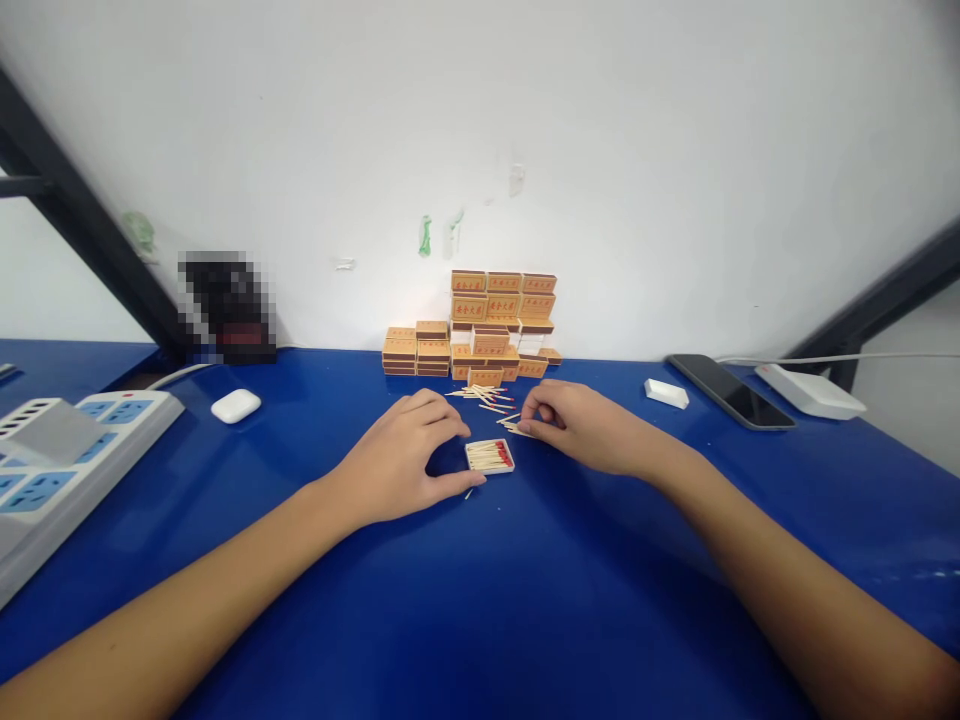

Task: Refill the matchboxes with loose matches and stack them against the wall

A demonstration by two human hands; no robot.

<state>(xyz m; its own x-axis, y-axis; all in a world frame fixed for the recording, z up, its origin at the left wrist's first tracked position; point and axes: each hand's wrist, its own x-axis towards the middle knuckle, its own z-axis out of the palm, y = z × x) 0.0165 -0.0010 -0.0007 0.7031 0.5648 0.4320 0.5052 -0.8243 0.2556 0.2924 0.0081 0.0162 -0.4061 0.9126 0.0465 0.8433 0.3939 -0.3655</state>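
A small white matchbox tray (490, 471) lies on the blue table, filled with red-headed matches (487, 456). My left hand (411, 455) curves around its left end, thumb and index finger apart, the thumb near the front corner and the index finger near the back one. Whether they touch the tray, I cannot tell. To the right of the tray, my right hand (570, 425) is closed, thumb and fingers pinching pale matchsticks (514, 428) low over the table; their far ends are hidden by the fingers. Loose matches (487, 397) lie scattered just behind the tray.
Stacked matchboxes (502, 310) stand against the white wall, with lower stacks (416, 350) to the left. A power strip (82, 470) and a white earbud case (235, 405) are at left. At right lie a small white object (666, 393), a phone (727, 390) and a white box (810, 390).
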